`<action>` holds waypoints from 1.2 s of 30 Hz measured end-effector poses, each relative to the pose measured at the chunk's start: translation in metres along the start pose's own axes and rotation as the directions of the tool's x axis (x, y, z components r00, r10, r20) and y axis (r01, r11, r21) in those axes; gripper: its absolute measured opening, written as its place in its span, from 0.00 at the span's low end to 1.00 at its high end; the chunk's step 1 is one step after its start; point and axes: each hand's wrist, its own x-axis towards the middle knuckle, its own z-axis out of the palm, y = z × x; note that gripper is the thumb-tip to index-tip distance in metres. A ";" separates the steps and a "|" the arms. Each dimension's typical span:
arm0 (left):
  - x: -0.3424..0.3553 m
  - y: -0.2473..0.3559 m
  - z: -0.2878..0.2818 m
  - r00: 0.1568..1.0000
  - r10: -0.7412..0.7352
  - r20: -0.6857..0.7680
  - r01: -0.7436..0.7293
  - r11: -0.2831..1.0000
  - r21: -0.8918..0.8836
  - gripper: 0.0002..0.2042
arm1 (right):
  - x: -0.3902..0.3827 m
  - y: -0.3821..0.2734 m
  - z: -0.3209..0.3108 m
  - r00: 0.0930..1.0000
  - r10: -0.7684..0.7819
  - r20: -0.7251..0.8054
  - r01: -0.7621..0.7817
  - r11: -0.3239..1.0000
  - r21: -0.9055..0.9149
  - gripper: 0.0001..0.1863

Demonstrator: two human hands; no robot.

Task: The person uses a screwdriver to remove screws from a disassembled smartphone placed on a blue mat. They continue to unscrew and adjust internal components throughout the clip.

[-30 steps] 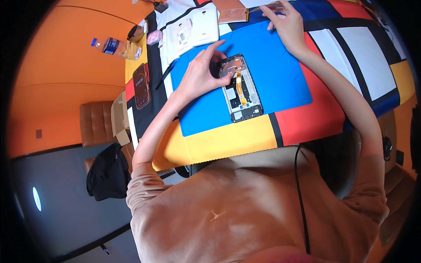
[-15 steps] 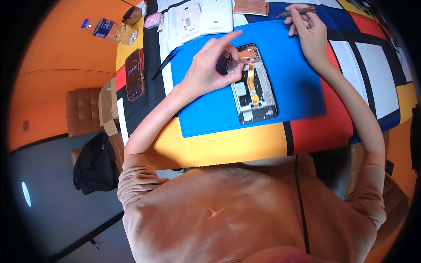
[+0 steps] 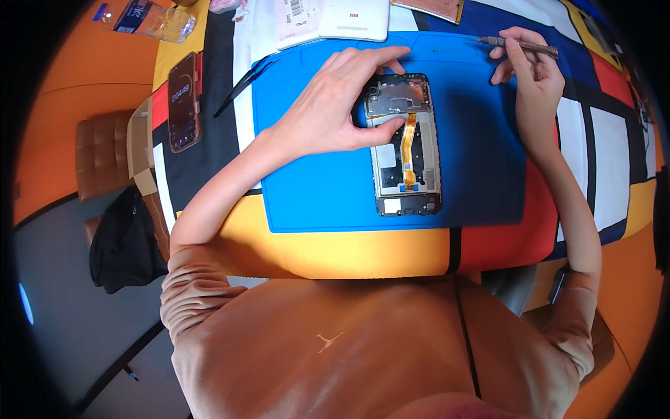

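An opened phone, with a dark upper section and a long yellow flex cable, lies on the blue mat. My left hand grips its upper left part: the thumb rests beside the cable's top and the index finger reaches over the top edge. My right hand holds a slim screwdriver-like tool, tip pointing left, above the mat's back right. Black tweezers lie at the mat's left edge. Behind the mat are white phone parts and a copper-coloured flat piece.
A dark phone with a lit screen lies at the left on the patterned tablecloth, with a plastic bottle behind it. A brown seat, cardboard box and black bag stand left of the table.
The whole view has shifted as the head moved. My right hand has lowered, now showing the slim tool more clearly. My left hand's fingers have straightened somewhat along the opened phone's top.
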 end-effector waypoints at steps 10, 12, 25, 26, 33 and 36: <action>0.001 0.002 0.000 0.998 -0.057 0.015 0.057 0.998 -0.030 0.36 | -0.003 -0.018 0.010 0.997 0.074 0.004 -0.074 0.997 -0.039 0.10; 0.001 0.001 0.000 0.998 -0.055 0.008 0.055 0.998 -0.028 0.35 | -0.002 -0.021 0.015 0.995 0.102 -0.019 -0.101 0.994 0.031 0.07; 0.002 -0.011 0.004 0.993 -0.114 -0.028 0.105 0.969 -0.225 0.25 | 0.002 -0.023 0.017 0.993 0.103 -0.052 -0.103 0.995 0.014 0.08; 0.003 -0.012 0.004 0.991 -0.126 -0.035 0.113 0.961 -0.252 0.22 | 0.003 -0.024 0.017 0.994 0.092 -0.054 -0.091 0.995 0.028 0.08; -0.002 -0.022 -0.001 0.938 -0.320 -0.136 0.249 0.891 -0.379 0.12 | 0.007 -0.045 0.042 0.996 0.051 0.069 -0.054 0.997 0.049 0.13; 0.001 -0.028 -0.001 0.931 -0.336 -0.142 0.234 0.847 -0.477 0.12 | 0.007 -0.048 0.068 0.989 0.031 0.145 -0.042 0.996 0.079 0.12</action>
